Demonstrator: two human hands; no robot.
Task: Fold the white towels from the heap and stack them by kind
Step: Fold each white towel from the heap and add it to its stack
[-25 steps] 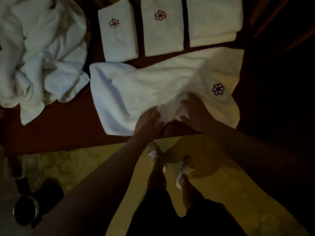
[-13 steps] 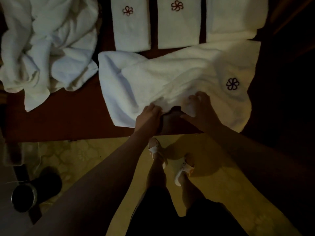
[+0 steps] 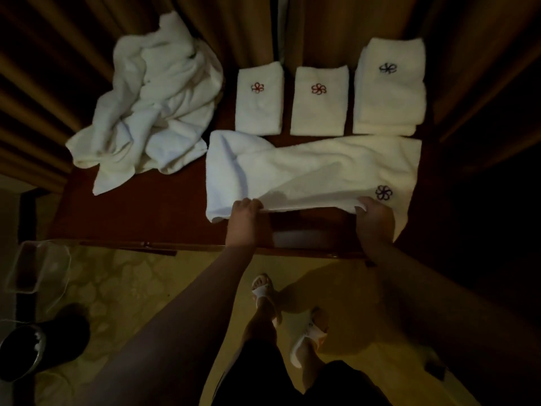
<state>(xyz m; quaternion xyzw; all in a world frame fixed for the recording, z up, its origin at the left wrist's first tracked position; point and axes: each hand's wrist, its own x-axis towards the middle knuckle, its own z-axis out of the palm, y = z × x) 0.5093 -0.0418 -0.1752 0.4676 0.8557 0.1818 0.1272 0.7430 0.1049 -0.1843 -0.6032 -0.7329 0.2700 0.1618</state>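
A long white towel (image 3: 316, 171) with a dark flower emblem lies across the near part of the dark wooden table (image 3: 140, 218). My left hand (image 3: 244, 219) grips its near edge at the left, and my right hand (image 3: 373, 221) grips the same edge at the right, just below the emblem. The edge between them is raised off the table. A heap of unfolded white towels (image 3: 152, 106) lies at the far left. Behind the long towel sit two small folded towels with red emblems (image 3: 259, 101) (image 3: 319, 104) and a thicker folded stack with a dark emblem (image 3: 389, 89).
Brown curtains (image 3: 73, 68) hang behind the table. On the patterned floor at the left stand a clear plastic box (image 3: 38, 268) and a dark round bin (image 3: 23, 351). My feet in white sandals (image 3: 307, 338) stand close to the table's front edge.
My hands have moved apart along the towel's near edge, from its middle out to the left and right. The edge is now pulled straight and lifted. The camera view has pulled back.
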